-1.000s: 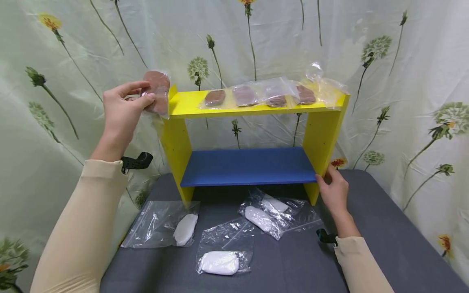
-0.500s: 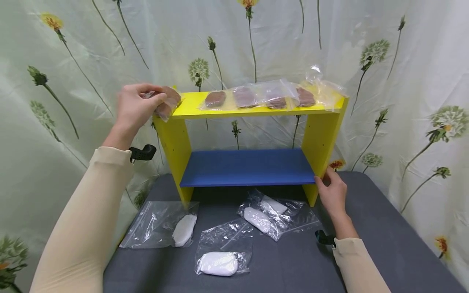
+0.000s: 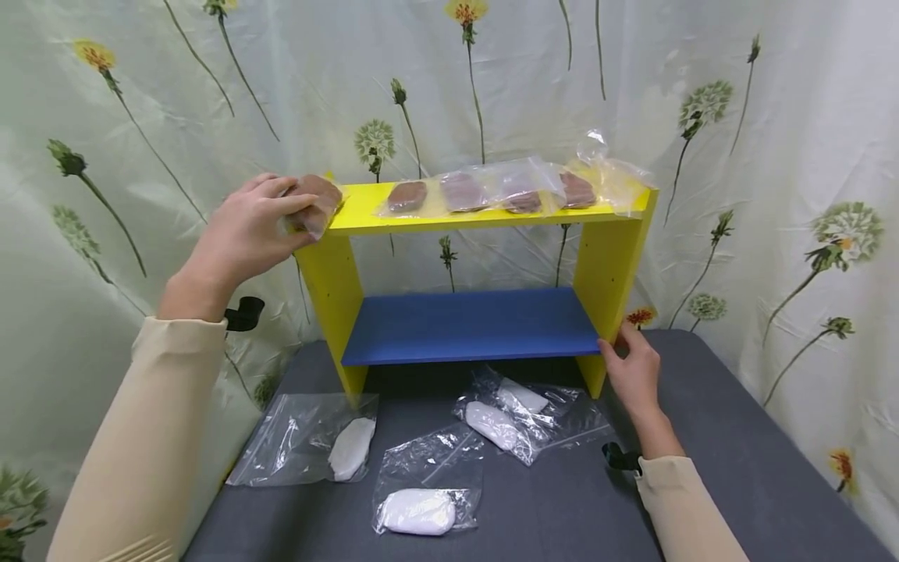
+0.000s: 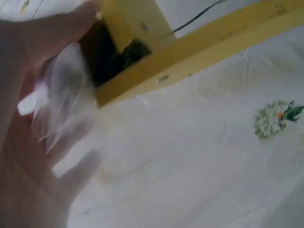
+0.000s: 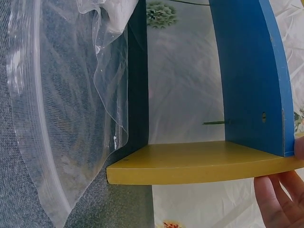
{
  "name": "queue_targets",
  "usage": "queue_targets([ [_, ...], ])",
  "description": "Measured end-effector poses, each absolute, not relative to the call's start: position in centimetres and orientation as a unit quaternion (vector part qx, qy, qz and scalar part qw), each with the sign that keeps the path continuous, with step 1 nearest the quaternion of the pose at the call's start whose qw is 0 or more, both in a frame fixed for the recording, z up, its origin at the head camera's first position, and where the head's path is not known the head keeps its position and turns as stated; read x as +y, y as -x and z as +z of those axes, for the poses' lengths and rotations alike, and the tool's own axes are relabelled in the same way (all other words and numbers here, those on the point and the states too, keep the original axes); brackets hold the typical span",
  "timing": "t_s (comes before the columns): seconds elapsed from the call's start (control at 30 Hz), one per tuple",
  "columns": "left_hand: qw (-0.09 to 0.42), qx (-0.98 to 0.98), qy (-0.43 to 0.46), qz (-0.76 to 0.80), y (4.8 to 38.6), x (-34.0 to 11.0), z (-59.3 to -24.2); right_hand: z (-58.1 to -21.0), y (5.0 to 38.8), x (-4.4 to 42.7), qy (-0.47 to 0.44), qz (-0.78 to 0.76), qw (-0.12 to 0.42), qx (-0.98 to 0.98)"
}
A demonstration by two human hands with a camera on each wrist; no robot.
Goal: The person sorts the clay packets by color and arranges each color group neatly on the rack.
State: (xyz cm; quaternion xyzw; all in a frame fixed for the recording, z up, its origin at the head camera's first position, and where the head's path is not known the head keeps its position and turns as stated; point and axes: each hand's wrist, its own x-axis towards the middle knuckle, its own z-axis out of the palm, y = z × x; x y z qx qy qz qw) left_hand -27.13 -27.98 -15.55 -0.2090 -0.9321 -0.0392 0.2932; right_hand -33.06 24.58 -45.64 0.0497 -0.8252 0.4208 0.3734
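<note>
Head view, upper left of the frame: the left hand [image 3: 246, 226] pinches a bagged brown piece [image 3: 319, 195], which over the last second I saw go from upright to tilted at the left end of the yellow top board [image 3: 365, 208]. Setting it down looks nearly done to me, though the grip is not released and I cannot tell whether it touches. Along upper centre lie four flat, rounded brown slabs [image 3: 463, 193] in thin, glossy film, crumpled at the right end. Mid-frame, the blue shelf [image 3: 470, 320] is smooth, painted board. Across lower centre, white pieces [image 3: 351, 449], smooth and mostly oval, sit in wrinkled zip bags [image 3: 295, 437] on a dark, cloth-like tabletop [image 3: 702, 437]. At right, the right hand [image 3: 632, 371] holds the yellow side panel [image 3: 611, 269] between thumb and fingers, its place there unchanged
</note>
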Motion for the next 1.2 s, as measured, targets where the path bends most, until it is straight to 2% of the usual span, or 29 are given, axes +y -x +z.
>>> queue_targets([
  [0.27,0.423,-0.884,0.182,-0.082,28.6,-25.5,-16.5,-45.7,33.1,24.8,-0.054,0.418,0.373,-0.826],
  [0.6,0.423,-0.884,0.195,-0.024,31.1,-22.3,-18.2,-45.9,33.2,24.8,-0.055,0.420,0.372,-0.826],
  [0.7,0.393,-0.897,0.201,-0.011,31.6,-22.3,-18.3,-45.8,33.2,24.8,-0.057,0.424,0.372,-0.824],
  [0.87,0.293,-0.933,0.205,-0.029,31.6,-23.1,-18.0,-45.9,33.2,24.8,-0.060,0.422,0.376,-0.823],
  [0.93,0.269,-0.940,0.204,-0.048,31.6,-23.4,-17.9,-45.9,33.3,24.8,-0.060,0.422,0.377,-0.822],
  [1.07,0.251,-0.943,0.204,-0.075,31.4,-23.7,-17.6,-46.0,33.3,24.9,-0.062,0.423,0.374,-0.823],
  [1.2,0.261,-0.939,0.208,-0.086,31.2,-23.7,-17.7,-45.9,33.3,24.9,-0.065,0.426,0.373,-0.822],
])
